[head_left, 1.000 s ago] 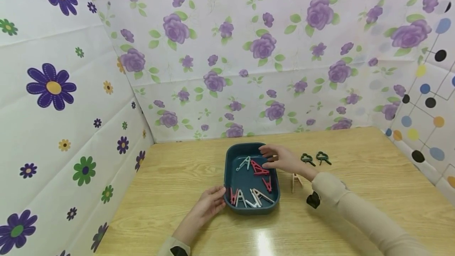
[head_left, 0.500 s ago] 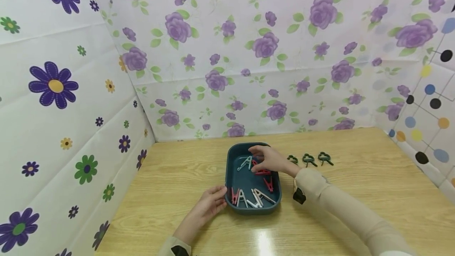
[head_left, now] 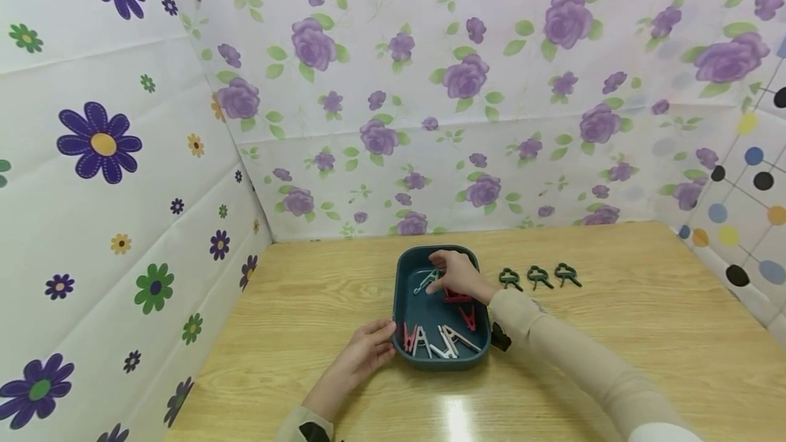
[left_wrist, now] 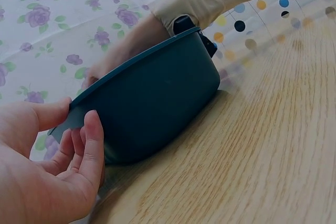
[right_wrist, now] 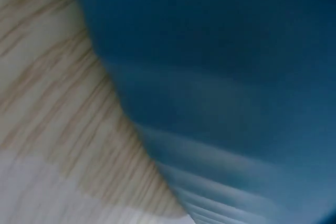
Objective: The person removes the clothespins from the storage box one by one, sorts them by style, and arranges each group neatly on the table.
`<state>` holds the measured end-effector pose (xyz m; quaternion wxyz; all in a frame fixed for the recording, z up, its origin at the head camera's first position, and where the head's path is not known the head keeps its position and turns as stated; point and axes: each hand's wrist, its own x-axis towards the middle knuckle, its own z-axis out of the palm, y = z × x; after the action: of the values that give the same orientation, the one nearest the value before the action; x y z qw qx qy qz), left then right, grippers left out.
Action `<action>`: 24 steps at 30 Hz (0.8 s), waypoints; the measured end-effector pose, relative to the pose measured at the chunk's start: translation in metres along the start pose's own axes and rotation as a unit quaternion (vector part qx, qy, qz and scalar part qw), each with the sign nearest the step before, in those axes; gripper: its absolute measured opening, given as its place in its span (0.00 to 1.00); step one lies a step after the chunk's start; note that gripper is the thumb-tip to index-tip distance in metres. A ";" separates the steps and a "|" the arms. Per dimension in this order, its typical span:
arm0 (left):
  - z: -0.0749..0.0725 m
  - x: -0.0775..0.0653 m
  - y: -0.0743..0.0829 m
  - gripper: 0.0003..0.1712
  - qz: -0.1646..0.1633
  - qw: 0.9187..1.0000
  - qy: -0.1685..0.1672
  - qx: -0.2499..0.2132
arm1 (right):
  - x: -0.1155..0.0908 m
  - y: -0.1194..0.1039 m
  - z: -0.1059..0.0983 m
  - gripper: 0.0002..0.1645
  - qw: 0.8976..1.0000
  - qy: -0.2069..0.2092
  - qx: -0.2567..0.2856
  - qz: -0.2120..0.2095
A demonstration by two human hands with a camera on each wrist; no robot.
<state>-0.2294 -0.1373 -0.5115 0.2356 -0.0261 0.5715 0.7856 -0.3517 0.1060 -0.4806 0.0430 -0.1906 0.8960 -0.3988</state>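
Note:
A dark teal plastic bin (head_left: 442, 363) stands on the wooden table with several clothespins inside. My left hand (head_left: 365, 353) holds its left side; in the left wrist view the thumb is at the rim and the curled fingers lie by the outer wall. My right hand (head_left: 459, 275) reaches into the far part, thumb and fingers spread over a pale green clothespin (head_left: 424, 283). Red clothespins (head_left: 469, 318) lie beneath and beside it. A pink clothespin (head_left: 409, 338) and white clothespins (head_left: 443, 350) lie at the near end. The right wrist view shows only the blurred bin wall (right_wrist: 210, 77) and table.
Three dark green clips (head_left: 538, 276) lie in a row on the table (head_left: 319, 292), right of the bin. Flower-patterned cloth (head_left: 344, 87) hangs behind and at the left, dotted cloth (head_left: 746, 224) at the right.
My right hand has moved left, farther into the bin, from the right rim to over the pale green clothespin. The left hand has stayed at the bin's side. The view has shifted slightly.

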 end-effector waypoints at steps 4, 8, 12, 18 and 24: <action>0.000 0.001 0.000 0.06 -0.001 1.000 -0.002 0.000 | 0.003 0.004 0.003 0.45 1.000 0.013 -0.026 0.012; -0.001 0.001 0.000 0.05 0.001 1.000 -0.004 -0.001 | 0.005 0.004 0.004 0.48 0.999 0.010 -0.046 0.021; -0.002 0.002 0.000 0.05 0.003 1.000 -0.004 0.000 | 0.004 0.003 0.004 0.46 0.998 -0.002 -0.059 0.029; -0.002 0.003 -0.002 0.05 0.001 1.000 -0.005 0.000 | 0.004 0.006 0.008 0.41 0.996 -0.012 -0.082 0.025; -0.002 0.003 -0.002 0.06 -0.003 1.000 -0.003 -0.002 | 0.006 0.008 0.011 0.38 0.995 -0.017 -0.101 0.006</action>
<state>-0.2313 -0.1378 -0.5148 0.2395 -0.0263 0.5689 0.7863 -0.3569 0.1012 -0.4936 0.0412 -0.1951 0.9320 -0.3028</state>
